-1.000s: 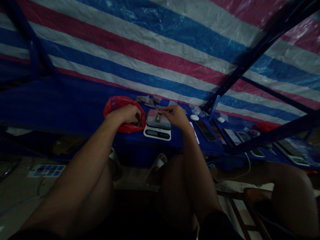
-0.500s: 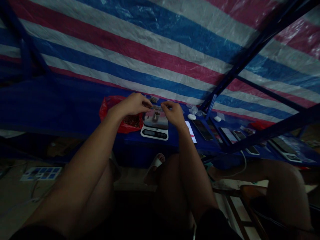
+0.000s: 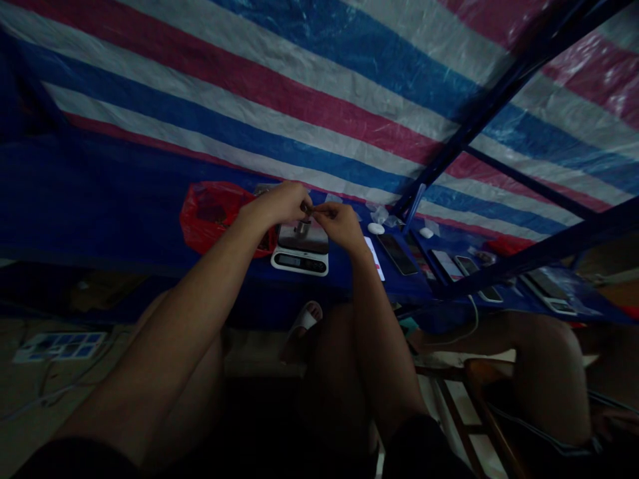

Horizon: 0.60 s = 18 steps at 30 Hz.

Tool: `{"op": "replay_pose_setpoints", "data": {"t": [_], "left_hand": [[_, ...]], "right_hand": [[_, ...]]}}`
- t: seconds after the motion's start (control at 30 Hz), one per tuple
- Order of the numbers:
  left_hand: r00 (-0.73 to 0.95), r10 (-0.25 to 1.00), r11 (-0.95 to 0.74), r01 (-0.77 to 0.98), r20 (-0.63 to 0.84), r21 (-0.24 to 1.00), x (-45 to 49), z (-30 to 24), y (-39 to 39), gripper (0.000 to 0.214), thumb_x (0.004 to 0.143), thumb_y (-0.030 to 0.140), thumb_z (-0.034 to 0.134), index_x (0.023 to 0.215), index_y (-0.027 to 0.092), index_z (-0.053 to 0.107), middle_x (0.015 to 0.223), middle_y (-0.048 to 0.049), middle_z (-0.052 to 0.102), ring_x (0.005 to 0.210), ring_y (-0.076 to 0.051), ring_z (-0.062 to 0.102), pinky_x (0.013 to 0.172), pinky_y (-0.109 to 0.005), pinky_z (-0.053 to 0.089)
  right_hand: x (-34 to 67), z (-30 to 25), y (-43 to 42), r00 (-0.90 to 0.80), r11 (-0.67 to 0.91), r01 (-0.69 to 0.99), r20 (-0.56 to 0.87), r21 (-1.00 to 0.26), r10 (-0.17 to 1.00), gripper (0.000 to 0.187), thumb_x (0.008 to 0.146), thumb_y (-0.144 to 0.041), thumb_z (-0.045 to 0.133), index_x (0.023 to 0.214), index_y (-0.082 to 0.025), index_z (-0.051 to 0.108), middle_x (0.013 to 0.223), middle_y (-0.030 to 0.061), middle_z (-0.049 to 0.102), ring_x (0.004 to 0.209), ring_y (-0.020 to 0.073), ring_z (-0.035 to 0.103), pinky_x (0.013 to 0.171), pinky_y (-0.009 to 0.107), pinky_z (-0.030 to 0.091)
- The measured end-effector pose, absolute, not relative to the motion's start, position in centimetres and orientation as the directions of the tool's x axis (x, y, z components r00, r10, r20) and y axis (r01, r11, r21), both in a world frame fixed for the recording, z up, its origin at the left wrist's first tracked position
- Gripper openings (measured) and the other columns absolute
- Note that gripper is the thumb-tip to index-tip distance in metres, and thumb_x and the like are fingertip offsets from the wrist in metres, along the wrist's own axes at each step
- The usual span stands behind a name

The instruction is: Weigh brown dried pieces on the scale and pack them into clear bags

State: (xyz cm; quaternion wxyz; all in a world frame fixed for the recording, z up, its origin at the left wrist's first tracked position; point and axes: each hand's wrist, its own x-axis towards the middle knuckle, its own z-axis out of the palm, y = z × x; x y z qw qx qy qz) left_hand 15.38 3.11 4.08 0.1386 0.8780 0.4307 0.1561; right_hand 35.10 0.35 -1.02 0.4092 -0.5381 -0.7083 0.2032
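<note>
My left hand (image 3: 277,204) and my right hand (image 3: 339,224) meet above the back of a white digital kitchen scale (image 3: 299,261), their fingertips almost touching. Between them both hands pinch a small dark piece (image 3: 305,209), too small to identify. A small metal cylinder (image 3: 302,229) stands on the scale's platform, just below my fingers. Behind my left wrist lies a red plastic bag (image 3: 212,216), partly hidden by that hand and forearm. Its contents are hard to make out.
The scale stands on a blue-covered table edge, with several phones (image 3: 397,254) and small white items (image 3: 375,228) to the right. A second scale (image 3: 546,287) sits farther right. A dark blue metal frame (image 3: 519,263) crosses the right side, below a striped tarp (image 3: 299,86).
My left hand has risen out of the red bag and moved right to meet my right hand above the scale. The view has also shifted slightly.
</note>
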Motion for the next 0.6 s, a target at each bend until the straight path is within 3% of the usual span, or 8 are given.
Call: {"op": "replay_pose_setpoints", "data": {"t": [0.3, 0.43, 0.6], "left_hand": [[0.571, 0.811, -0.575, 0.741, 0.126, 0.348, 15.67, 4.25, 2.85, 0.029, 0.085, 0.021, 0.075, 0.111, 0.019, 0.087, 0.100, -0.0114, 0.085, 0.092, -0.025, 0.076, 0.081, -0.033, 0.051], [0.576, 0.807, -0.576, 0.715, 0.133, 0.396, 15.51, 4.04, 2.93, 0.026, 0.085, 0.020, 0.077, 0.109, 0.019, 0.087, 0.101, -0.0110, 0.085, 0.096, -0.027, 0.076, 0.085, -0.035, 0.052], [0.568, 0.809, -0.565, 0.682, 0.150, 0.465, 15.54, 4.48, 2.37, 0.035, 0.085, 0.015, 0.077, 0.119, 0.016, 0.085, 0.110, -0.0122, 0.085, 0.103, -0.028, 0.077, 0.089, -0.036, 0.054]], "right_hand": [[34.73, -0.90, 0.38, -0.057, 0.286, 0.563, 0.309, -0.775, 0.949, 0.009, 0.089, -0.022, 0.078, 0.095, -0.018, 0.083, 0.095, 0.0086, 0.085, 0.093, 0.0246, 0.081, 0.086, 0.037, 0.064], [34.83, -0.90, 0.30, -0.054, 0.279, 0.609, 0.313, -0.743, 0.948, 0.011, 0.089, -0.017, 0.073, 0.094, -0.017, 0.083, 0.097, 0.0103, 0.085, 0.092, 0.0243, 0.080, 0.087, 0.037, 0.063], [34.85, -0.94, 0.29, -0.048, 0.281, 0.639, 0.328, -0.716, 0.943, 0.017, 0.090, -0.015, 0.068, 0.096, -0.016, 0.084, 0.100, 0.0106, 0.085, 0.095, 0.0246, 0.079, 0.092, 0.039, 0.061]]}}
